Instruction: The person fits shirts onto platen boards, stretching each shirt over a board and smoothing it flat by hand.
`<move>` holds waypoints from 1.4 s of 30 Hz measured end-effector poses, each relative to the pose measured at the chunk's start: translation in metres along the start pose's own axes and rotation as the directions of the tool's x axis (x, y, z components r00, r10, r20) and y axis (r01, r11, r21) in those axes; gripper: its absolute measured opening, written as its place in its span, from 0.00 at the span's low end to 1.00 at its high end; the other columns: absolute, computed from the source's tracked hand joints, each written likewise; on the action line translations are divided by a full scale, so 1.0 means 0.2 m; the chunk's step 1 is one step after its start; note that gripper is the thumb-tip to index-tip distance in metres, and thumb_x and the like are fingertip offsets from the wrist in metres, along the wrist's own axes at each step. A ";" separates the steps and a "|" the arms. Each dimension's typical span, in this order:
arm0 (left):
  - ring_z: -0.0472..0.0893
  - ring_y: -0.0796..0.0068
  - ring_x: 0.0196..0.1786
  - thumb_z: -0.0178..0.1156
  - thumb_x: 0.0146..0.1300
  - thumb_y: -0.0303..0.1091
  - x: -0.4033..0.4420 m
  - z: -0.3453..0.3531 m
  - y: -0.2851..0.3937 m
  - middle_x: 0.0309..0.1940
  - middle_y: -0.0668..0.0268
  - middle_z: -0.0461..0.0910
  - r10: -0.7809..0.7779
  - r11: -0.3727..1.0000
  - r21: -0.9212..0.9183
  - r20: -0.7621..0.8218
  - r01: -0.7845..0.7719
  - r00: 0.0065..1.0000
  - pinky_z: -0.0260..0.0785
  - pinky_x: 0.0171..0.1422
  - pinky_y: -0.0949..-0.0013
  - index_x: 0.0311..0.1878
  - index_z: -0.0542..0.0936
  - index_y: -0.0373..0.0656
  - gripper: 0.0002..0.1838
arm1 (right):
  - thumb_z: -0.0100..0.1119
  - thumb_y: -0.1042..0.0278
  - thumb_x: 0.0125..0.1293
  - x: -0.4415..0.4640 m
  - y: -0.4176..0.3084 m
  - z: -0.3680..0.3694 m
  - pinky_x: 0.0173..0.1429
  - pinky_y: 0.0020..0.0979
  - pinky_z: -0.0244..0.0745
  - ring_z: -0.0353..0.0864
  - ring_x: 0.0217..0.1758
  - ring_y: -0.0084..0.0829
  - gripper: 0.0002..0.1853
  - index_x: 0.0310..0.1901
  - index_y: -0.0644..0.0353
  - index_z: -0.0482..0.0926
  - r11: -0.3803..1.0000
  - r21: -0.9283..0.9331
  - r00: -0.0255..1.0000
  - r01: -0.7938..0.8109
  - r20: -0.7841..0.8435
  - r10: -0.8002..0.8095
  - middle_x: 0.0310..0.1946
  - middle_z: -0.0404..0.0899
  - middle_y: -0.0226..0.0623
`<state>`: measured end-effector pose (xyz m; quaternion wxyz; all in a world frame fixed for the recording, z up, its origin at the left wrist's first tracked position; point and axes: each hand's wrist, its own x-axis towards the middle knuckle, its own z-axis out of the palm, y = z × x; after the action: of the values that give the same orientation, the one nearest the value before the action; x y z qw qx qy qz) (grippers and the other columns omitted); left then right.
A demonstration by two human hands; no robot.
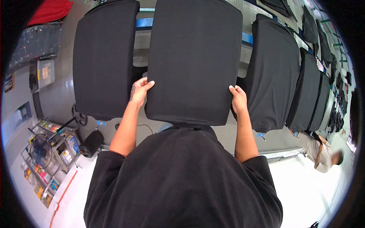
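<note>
A board covered in smooth black fabric (194, 60) lies straight in front of me. My left hand (141, 91) pinches the fabric at the board's left edge, thumb on top. At the right edge, level with it, my right hand (238, 98) grips the same fabric, thumb also on top. The fingers under the edges are partly hidden. The cloth looks flat on top, and its near edge hangs just before my body.
Another black-covered board (104, 60) is at the left; a wrinkled one (272, 76) is at the right, with more beyond. A person (321, 152) works at the far right. A fan (40, 151) and a shelf (68, 146) stand lower left.
</note>
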<state>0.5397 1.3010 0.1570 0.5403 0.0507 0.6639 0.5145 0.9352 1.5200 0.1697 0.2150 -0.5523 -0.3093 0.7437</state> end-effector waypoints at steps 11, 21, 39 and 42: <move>0.84 0.76 0.45 0.65 0.68 0.28 0.03 -0.01 0.04 0.43 0.64 0.87 -0.055 0.996 0.077 0.010 0.054 0.998 0.75 0.58 0.70 0.52 0.84 0.35 0.12 | 0.61 0.61 0.74 -0.03 0.08 -0.02 0.56 0.26 0.74 0.81 0.44 0.22 0.12 0.47 0.63 0.81 0.981 -0.193 0.993 0.012 -0.114 -0.034 0.42 0.84 0.30; 0.55 0.42 0.79 0.64 0.64 0.51 -0.17 0.30 0.04 0.80 0.47 0.51 0.558 0.210 0.930 0.140 -0.302 0.818 0.48 0.81 0.43 0.79 0.61 0.50 0.43 | 0.68 0.47 0.61 -0.42 0.18 0.47 0.78 0.55 0.49 0.67 0.75 0.41 0.29 0.58 0.59 0.79 -0.128 -0.814 0.660 0.567 0.542 -0.520 0.63 0.77 0.40; 0.50 0.58 0.84 0.60 0.66 0.63 -0.04 0.40 0.09 0.82 0.64 0.54 0.468 -0.066 0.945 0.313 -0.321 0.827 0.31 0.81 0.31 0.79 0.62 0.60 0.42 | 0.63 0.48 0.67 -0.11 -0.14 0.48 0.77 0.61 0.53 0.62 0.77 0.53 0.33 0.69 0.59 0.71 -0.193 -0.869 0.662 0.456 0.476 -0.579 0.72 0.68 0.48; 0.50 0.58 0.84 0.60 0.66 0.62 -0.04 0.40 0.08 0.81 0.64 0.55 0.492 -0.077 0.945 0.313 -0.317 0.813 0.31 0.81 0.31 0.79 0.63 0.59 0.41 | 0.57 0.40 0.68 -0.28 0.13 0.58 0.80 0.60 0.47 0.59 0.80 0.46 0.34 0.69 0.52 0.72 -0.228 -0.722 0.672 0.653 0.691 -0.266 0.72 0.69 0.38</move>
<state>0.5960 1.3545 0.1832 0.1343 0.5613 0.8138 0.0678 0.8414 1.4385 0.2125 -0.0096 -0.2593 -0.9369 0.2342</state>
